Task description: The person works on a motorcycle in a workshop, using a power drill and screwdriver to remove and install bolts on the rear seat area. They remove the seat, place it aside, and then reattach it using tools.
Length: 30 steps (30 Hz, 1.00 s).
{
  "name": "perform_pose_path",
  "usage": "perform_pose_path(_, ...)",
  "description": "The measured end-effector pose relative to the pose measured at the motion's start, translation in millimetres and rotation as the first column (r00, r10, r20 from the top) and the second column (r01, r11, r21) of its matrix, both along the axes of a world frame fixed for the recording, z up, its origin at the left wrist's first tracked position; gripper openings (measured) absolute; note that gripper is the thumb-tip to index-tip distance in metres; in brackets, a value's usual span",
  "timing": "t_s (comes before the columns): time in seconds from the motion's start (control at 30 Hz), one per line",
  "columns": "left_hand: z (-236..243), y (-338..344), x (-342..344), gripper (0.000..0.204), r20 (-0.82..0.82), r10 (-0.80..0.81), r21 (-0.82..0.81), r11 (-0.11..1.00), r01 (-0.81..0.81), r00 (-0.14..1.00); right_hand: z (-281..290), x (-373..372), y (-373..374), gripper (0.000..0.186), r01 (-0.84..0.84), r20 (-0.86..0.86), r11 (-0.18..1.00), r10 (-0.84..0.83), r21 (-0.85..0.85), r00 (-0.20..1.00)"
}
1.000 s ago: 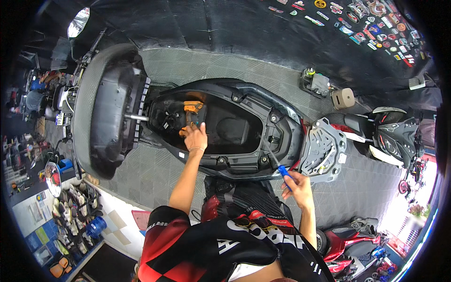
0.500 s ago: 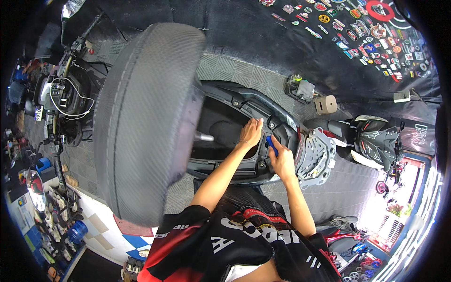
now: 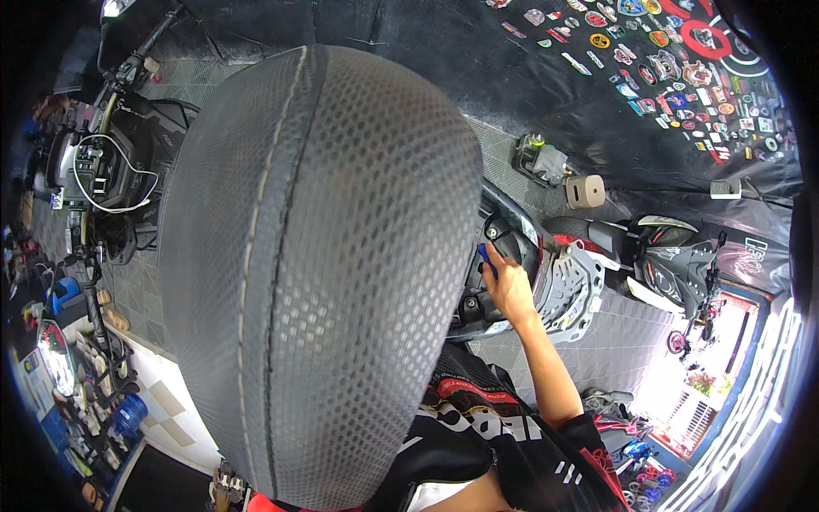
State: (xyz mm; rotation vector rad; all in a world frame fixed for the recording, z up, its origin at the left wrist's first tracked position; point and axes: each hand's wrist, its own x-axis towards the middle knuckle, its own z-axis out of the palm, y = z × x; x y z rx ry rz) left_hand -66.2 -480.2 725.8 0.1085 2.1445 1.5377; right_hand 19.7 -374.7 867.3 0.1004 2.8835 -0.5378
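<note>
A raised scooter seat point(image 3: 375, 256), black with a honeycomb texture and a stitched seam, fills the middle of the view and hides my left hand and forearm. Beyond its right edge shows the rear of the scooter body point(image 3: 527, 229). My right hand point(image 3: 513, 292) is there, closed around a blue tool handle point(image 3: 487, 257). The tool's working end is hidden, so its kind cannot be made out. Right behind that hand sits a grey metal rear rack point(image 3: 573, 290) with cut-out slots.
Another motorcycle point(image 3: 94, 183), with a white cable over its handlebar, stands at the left. A third motorcycle point(image 3: 670, 264) is parked at the right. Near the dark wall are a beige box point(image 3: 584, 192) and a small machine point(image 3: 539, 160) on the tiled floor.
The seat has swung toward me and to the right in view, covering the storage bay and my left hand. My right hand stays near the scooter's rear with the blue-handled tool.
</note>
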Motion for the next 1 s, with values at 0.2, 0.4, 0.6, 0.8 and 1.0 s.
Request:
perform_pose_path(0.2, -18.3, 8.4, 1.4, 0.065, -0.091, 0.001, -0.150, 0.989, -0.015, 0.996, 10.5, -15.4, -5.3, 0.038, -0.018, 0.115, 0.997, 0.008, 0.081, 0.993)
perform_pose_path(0.4, -49.1, 21.7, -15.2, 0.084, 0.199, 0.085, 0.008, 0.996, -0.088, 0.976, 22.5, -89.2, 1.6, 0.031, -0.233, 0.204, 0.945, 0.188, 0.230, 0.961)
perform_pose_path(0.6, -23.3, -2.1, -27.5, 0.037, -0.140, 0.180, -0.270, 0.939, -0.212, 0.974, 29.6, -137.4, 3.7, 0.034, -0.155, 0.271, 0.963, 0.091, 0.222, 0.958)
perform_pose_path(0.8, -28.7, -26.7, -38.6, 0.006, -0.566, 0.048, -0.280, 0.928, -0.247, 0.823, -16.3, 5.6, 21.2, 0.039, 0.148, 0.000, 0.986, -0.148, -0.077, 0.989)
perform_pose_path(1.0, -30.3, 0.8, -41.3, 0.013, -0.592, -0.109, -0.461, 0.859, -0.224, 0.799, -15.2, 134.3, 20.6, 0.040, 0.682, 0.444, 0.303, -0.573, -0.666, 0.688)
